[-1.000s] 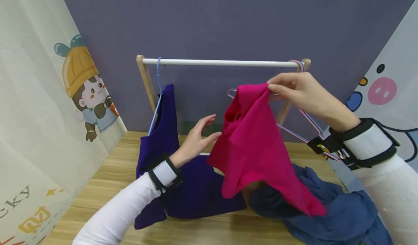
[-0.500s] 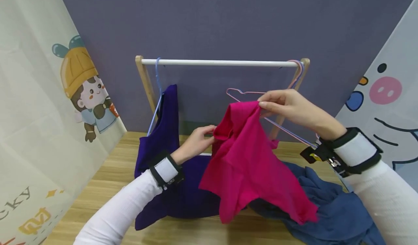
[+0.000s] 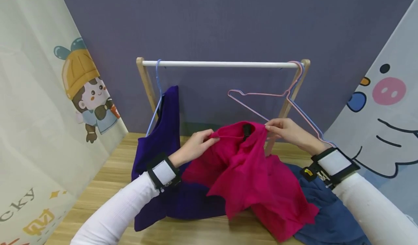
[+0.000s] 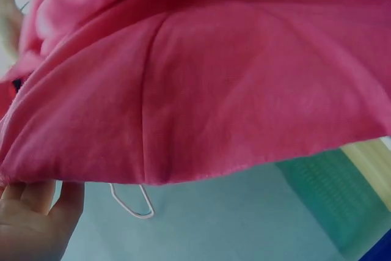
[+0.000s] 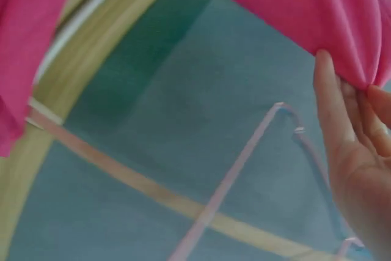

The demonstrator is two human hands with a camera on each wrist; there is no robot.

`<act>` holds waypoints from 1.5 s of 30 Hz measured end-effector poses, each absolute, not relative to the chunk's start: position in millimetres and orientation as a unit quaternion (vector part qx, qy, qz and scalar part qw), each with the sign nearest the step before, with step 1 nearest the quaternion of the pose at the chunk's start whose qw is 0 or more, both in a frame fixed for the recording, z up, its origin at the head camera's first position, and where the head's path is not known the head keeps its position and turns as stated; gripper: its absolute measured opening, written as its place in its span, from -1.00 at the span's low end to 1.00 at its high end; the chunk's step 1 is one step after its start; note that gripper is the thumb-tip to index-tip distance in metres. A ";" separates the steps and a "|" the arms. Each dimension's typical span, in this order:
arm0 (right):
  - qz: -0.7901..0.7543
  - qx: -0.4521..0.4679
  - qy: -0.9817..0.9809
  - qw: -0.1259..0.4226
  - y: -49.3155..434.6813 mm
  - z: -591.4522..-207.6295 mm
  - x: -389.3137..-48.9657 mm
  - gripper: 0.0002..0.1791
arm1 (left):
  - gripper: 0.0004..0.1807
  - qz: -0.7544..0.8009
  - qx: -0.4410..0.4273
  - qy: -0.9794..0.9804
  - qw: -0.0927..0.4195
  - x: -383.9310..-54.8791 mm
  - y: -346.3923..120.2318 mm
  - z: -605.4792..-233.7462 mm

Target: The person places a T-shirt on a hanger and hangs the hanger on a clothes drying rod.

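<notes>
1. Head view: the pink garment (image 3: 241, 168) hangs between the two hands over the tabletop (image 3: 98, 181). Its upper edge runs sideways from the left hand (image 3: 195, 147) to the right hand (image 3: 290, 133), while the body drapes down toward the person, trailing to the right. Each hand pinches an upper corner, with thumb and fingers brought together on the cloth. The pink hanger (image 3: 266, 94) and a blue one, their hooks overlapping at the right end of the white rod (image 3: 222, 64), lie behind the garment, beyond the right hand; that hand is clearly the nearer. Whether it touches the lower wire cannot be told. On the left hangs a purple garment (image 3: 192, 203); a heap of blue cloth (image 3: 333, 210) lies at the right, partly under the pink one.

2. Left wrist view: the left fingers hold the edge at the lower left corner, some of them hidden behind the cloth. The edge stretches away across the view, a seam meeting it near the hand.

3. Right wrist view: thumb and fingers gather the cloth into a fold, the index finger reaching up along it. The pink hanger's shoulder stands beside this hand, apart from the garment here.
</notes>
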State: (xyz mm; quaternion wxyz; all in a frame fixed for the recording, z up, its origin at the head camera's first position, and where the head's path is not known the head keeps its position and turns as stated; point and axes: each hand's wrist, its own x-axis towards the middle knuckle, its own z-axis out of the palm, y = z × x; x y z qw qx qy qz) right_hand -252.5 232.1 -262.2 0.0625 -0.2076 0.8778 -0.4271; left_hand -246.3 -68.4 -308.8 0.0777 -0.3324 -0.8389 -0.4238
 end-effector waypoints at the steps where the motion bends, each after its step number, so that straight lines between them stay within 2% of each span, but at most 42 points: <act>1: -0.427 -0.204 0.879 0.060 233.3 -267.3 -253.8 -0.63 | -0.77 -0.424 -0.335 -0.838 0.078 -246.1 -68.3 -309.0; 7: -0.430 -0.207 0.878 0.028 227.9 -295.2 -260.3 -0.69 | -0.85 -0.419 -0.356 -0.833 0.065 -244.9 -64.1 -311.3; 13: -0.450 -0.178 0.874 -0.040 209.9 -324.5 -264.9 -0.76 | -0.86 -0.407 -0.373 -0.833 0.039 -240.0 -55.4 -313.8; 18: -0.484 -0.171 0.858 -0.030 197.3 -340.1 -264.0 -0.70 | -0.85 -0.399 -0.365 -0.840 0.038 -237.5 -50.0 -315.3; 22: -0.502 -0.147 0.852 -0.027 188.0 -346.2 -251.0 -0.65 | -0.83 -0.407 -0.343 -0.846 0.033 -238.2 -50.0 -315.3; 28: -0.394 -0.103 0.908 -0.094 167.6 -353.3 -213.3 -0.80 | -0.78 -0.409 -0.312 -0.857 0.033 -241.2 -52.9 -316.3; 32: -0.296 -0.107 0.945 -0.087 156.7 -359.5 -198.0 -0.67 | -0.78 -0.410 -0.313 -0.856 0.039 -241.4 -53.5 -316.2; 35: -0.260 -0.101 0.958 -0.068 151.0 -365.1 -198.1 -0.52 | -0.79 -0.411 -0.318 -0.854 0.034 -240.8 -53.9 -316.4; 37: -0.255 -0.089 0.961 -0.058 148.7 -369.0 -201.2 -0.48 | -0.79 -0.412 -0.321 -0.852 0.031 -240.6 -54.5 -316.6; 45: -0.225 -0.078 0.969 -0.064 159.0 -376.1 -213.3 -0.77 | -0.73 -0.402 -0.320 -0.855 0.073 -242.4 -65.5 -314.4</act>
